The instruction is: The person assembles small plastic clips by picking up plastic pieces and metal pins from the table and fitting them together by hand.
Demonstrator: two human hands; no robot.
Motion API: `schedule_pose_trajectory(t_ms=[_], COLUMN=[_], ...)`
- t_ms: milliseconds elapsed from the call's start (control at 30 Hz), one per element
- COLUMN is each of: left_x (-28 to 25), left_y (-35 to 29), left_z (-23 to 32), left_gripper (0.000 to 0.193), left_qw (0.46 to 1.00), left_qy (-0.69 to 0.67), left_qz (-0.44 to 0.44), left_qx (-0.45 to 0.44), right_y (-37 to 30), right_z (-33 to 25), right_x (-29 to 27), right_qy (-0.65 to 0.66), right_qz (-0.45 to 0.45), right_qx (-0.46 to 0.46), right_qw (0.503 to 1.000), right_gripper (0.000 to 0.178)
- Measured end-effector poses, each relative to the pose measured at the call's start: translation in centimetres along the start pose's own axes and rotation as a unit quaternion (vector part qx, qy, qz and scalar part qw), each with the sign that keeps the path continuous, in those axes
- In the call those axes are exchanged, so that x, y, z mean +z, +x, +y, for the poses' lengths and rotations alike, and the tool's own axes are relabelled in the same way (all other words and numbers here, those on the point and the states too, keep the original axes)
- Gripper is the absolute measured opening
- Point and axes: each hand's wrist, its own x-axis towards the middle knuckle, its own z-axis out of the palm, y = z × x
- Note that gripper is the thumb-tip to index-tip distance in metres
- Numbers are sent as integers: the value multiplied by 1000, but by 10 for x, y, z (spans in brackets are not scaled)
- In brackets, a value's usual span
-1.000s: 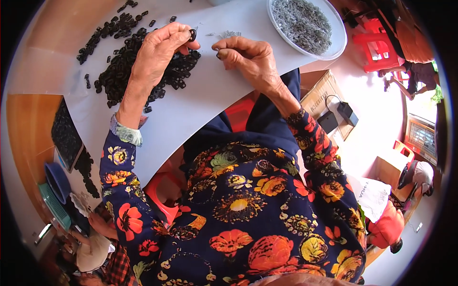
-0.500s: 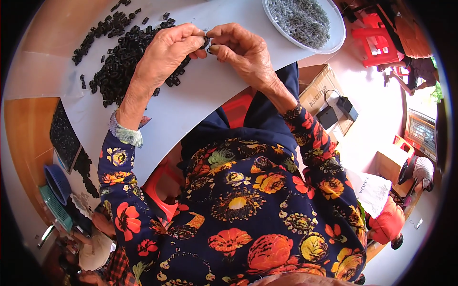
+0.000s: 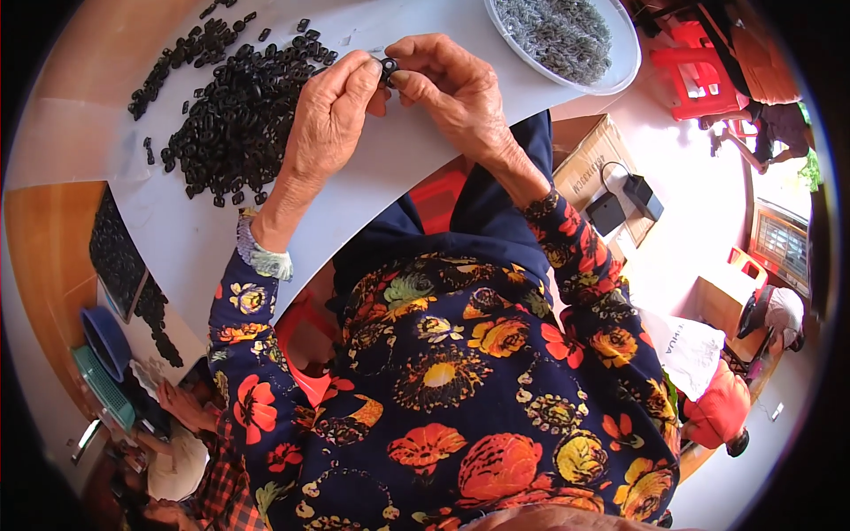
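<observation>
Between both hands, above the pale table (image 3: 372, 173), I hold a small black ring-shaped part (image 3: 388, 67). My left hand (image 3: 336, 111) pinches its left side between thumb and fingertips. On the other side, the thumb and forefinger of my right hand (image 3: 456, 93) close on it. A heap of similar small black parts (image 3: 235, 124) lies on the table left of my left hand. Past my right hand stands a round white tub (image 3: 630, 66) filled with small clear grey pieces (image 3: 558, 40). The finer shape of the held part is partly hidden by my fingertips.
An open cardboard box (image 3: 589, 164) with a black device (image 3: 642, 196) stands right of the table. More black parts fill a tray (image 3: 119, 252) at the left, near a blue basket (image 3: 106, 341) and a green basket (image 3: 99, 385). Red stools (image 3: 695, 81) and other people are around.
My left hand and forearm have shifted right and turned more upright, uncovering more of the black heap. The black part has been turned between my fingertips, and my hands sit slightly higher.
</observation>
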Motion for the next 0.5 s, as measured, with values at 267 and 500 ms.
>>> schedule_pose_trajectory(t_ms=[267,500], left_x=[10,9], left_y=[-8,-5], left_z=[-7,-11], left_gripper=[23,21], left_qw=[996,998], left_qy=[36,27], left_qz=[71,52], left_qx=[29,33], right_y=[1,1], right_z=[-1,2], right_x=[1,0], right_qy=[24,-11], right_qz=[-37,-39], right_qx=[5,14], right_qw=[999,999], right_gripper=[29,30])
